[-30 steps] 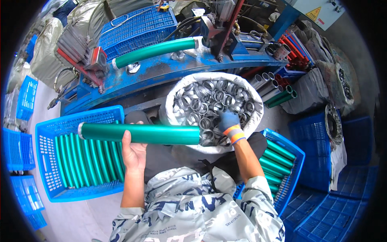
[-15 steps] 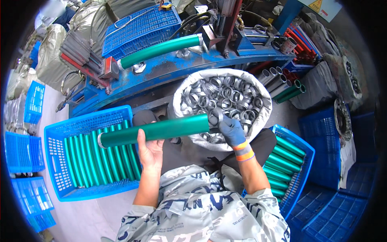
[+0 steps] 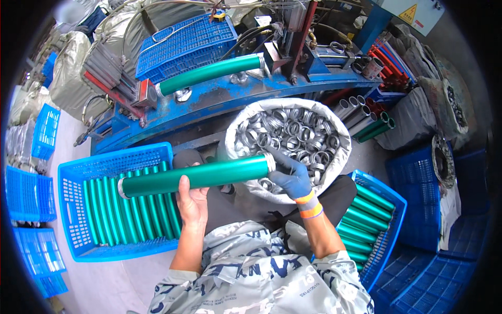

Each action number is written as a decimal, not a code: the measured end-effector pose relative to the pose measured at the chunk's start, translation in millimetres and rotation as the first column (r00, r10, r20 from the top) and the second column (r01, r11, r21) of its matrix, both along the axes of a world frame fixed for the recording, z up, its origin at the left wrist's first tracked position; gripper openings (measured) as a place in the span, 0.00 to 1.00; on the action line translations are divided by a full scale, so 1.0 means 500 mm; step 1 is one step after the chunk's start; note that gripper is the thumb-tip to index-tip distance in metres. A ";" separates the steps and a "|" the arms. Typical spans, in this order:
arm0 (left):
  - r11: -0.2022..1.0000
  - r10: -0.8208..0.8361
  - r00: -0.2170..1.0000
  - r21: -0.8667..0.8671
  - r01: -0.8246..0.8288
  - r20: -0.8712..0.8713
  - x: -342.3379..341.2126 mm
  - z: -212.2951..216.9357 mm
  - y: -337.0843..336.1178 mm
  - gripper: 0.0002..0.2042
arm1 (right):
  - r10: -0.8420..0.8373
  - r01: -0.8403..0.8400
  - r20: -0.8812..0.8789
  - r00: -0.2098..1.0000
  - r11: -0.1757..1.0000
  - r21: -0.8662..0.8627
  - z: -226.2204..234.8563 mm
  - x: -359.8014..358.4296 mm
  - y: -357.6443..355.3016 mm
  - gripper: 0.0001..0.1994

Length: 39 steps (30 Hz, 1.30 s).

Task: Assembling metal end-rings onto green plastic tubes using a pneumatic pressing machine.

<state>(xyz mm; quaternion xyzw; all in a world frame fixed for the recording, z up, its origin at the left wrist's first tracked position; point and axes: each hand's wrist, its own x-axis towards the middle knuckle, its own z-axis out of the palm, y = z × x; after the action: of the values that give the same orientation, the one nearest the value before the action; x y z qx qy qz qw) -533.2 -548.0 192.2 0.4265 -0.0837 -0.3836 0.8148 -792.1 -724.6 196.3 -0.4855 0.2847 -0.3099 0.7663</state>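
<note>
My bare left hand [image 3: 192, 201] supports a long green tube [image 3: 193, 178] from below, its thumb on the near side. The tube lies nearly level, its right end slightly higher. A silver metal ring [image 3: 270, 162] sits on its right end, and another silver ring [image 3: 123, 188] is on the left end. At the right end, my right hand [image 3: 293, 175], in a dark blue glove with an orange and grey cuff, has its fingers apart beside the ring. Whether the fingertips touch the ring is hard to see. A white sack [image 3: 342, 172] full of loose metal rings stands just beyond.
Blue crates with green tubes stand to the left [image 3: 73, 220] and right [image 3: 397, 209]. A blue machine bench [image 3: 209, 104] across the back carries another green tube [image 3: 214, 72]. Several loose tubes [image 3: 361, 112] lie beyond the sack, and stacked blue crates [image 3: 418, 204] at the right.
The metal ring that my right hand held off the tube's right end is now on that end. My right hand's fingers have spread, and the tube has shifted slightly left and down.
</note>
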 end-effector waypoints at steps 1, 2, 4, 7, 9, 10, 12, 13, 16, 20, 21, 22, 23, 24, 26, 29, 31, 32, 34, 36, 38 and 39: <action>1.000 -0.001 1.000 0.005 0.001 0.002 0.000 -0.001 -0.002 0.22 | -0.012 0.011 -0.038 0.999 0.999 -0.040 0.005 0.008 -0.009 0.39; 1.000 0.006 1.000 0.010 -0.006 -0.009 0.000 -0.006 -0.006 0.23 | -0.026 0.020 -0.074 0.997 0.997 -0.080 0.009 0.014 -0.011 0.38; 1.000 0.010 1.000 0.010 -0.010 -0.010 0.014 -0.018 -0.015 0.23 | -0.010 0.010 -0.029 1.000 1.000 -0.002 0.013 0.022 -0.015 0.37; 1.000 -0.002 0.994 -0.017 0.000 -0.109 0.049 -0.042 -0.016 0.24 | 0.167 -0.168 0.019 0.986 0.986 0.020 0.016 0.044 -0.076 0.35; 1.000 0.012 0.982 0.005 -0.011 -0.191 0.065 -0.049 -0.010 0.29 | 0.058 -0.062 -0.025 0.998 0.980 -0.188 0.025 0.093 -0.158 0.30; 1.000 0.005 0.984 0.000 -0.005 -0.179 0.068 -0.037 -0.010 0.29 | -0.021 -0.019 -0.124 0.992 0.949 -0.316 0.032 0.120 -0.214 0.28; 1.000 0.021 0.976 -0.015 -0.025 -0.219 0.074 -0.006 -0.001 0.33 | -0.009 -0.077 -0.206 0.978 0.911 -0.406 0.075 0.216 -0.289 0.28; 0.999 0.010 0.975 -0.032 -0.017 -0.223 0.080 0.001 -0.005 0.34 | -0.030 -0.091 -0.212 0.977 0.838 -0.538 0.078 0.265 -0.336 0.28; 0.999 0.016 0.974 -0.039 -0.026 -0.224 0.099 -0.003 -0.024 0.31 | -0.367 -0.205 -0.385 0.847 0.442 -0.873 0.040 0.395 -0.461 0.30; 0.995 0.059 0.971 -0.064 -0.076 -0.234 0.150 0.010 0.005 0.29 | -0.609 -0.440 -0.416 0.675 0.121 -0.890 0.054 0.567 -0.512 0.34; 0.996 0.040 0.969 -0.066 -0.057 -0.243 0.146 0.013 -0.012 0.27 | -0.688 -0.494 -0.425 0.588 0.110 -0.862 0.026 0.573 -0.547 0.34; 0.997 0.013 0.967 -0.071 -0.032 -0.255 0.143 0.012 -0.033 0.26 | -0.765 -0.548 -0.422 0.487 0.109 -0.829 0.003 0.567 -0.590 0.34; 0.994 -0.038 0.960 -0.113 0.006 -0.278 0.149 -0.008 -0.046 0.23 | -0.785 -0.578 -0.438 0.438 0.127 -0.806 -0.011 0.553 -0.629 0.30; 0.993 -0.017 0.962 -0.113 -0.014 -0.272 0.160 -0.006 -0.045 0.23 | -0.761 -0.628 -0.499 0.415 0.157 -0.762 0.001 0.578 -0.625 0.29; 0.996 -0.044 0.968 -0.083 0.024 -0.248 0.168 -0.013 -0.070 0.20 | -0.763 -0.571 -0.389 0.516 0.032 -0.820 0.010 0.546 -0.630 0.30; 0.998 -0.021 0.979 -0.063 0.008 -0.204 0.203 -0.051 -0.084 0.21 | -0.423 -0.157 -0.113 0.899 -0.071 -0.985 0.132 0.525 -0.536 0.31; 0.997 -0.065 0.983 -0.050 0.057 -0.174 0.212 -0.070 -0.146 0.27 | -0.374 -0.035 -0.049 0.926 0.045 -0.998 0.266 0.429 -0.450 0.35; 0.994 -0.100 0.983 -0.054 0.093 -0.155 0.198 -0.058 -0.202 0.29 | -0.391 -0.024 -0.101 0.915 0.197 -0.980 0.314 0.363 -0.417 0.36; 0.980 -0.190 0.968 -0.095 0.176 -0.163 0.177 -0.035 -0.347 0.30 | -0.407 0.205 0.056 0.912 0.332 -0.921 0.331 0.231 -0.394 0.39; 0.974 -0.197 0.976 -0.128 0.184 -0.096 0.175 -0.010 -0.493 0.37 | -0.271 0.410 0.310 0.911 0.660 -0.629 0.317 0.133 -0.340 0.39; 0.987 -0.122 0.983 -0.119 0.106 -0.136 0.237 0.001 -0.610 0.35 | -0.295 0.477 0.404 0.866 0.729 -0.491 0.274 0.030 -0.269 0.40; 0.994 -0.058 0.982 -0.100 0.041 -0.178 0.289 -0.012 -0.659 0.36 | -0.395 0.544 0.381 0.836 0.691 -0.476 0.229 -0.023 -0.241 0.40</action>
<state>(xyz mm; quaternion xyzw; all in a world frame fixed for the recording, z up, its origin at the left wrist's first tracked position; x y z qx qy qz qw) -388.6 -877.4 186.1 0.3482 -0.0384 -0.4365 0.8287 -803.7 -845.0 310.8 -0.5574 0.1965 -0.6252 0.5098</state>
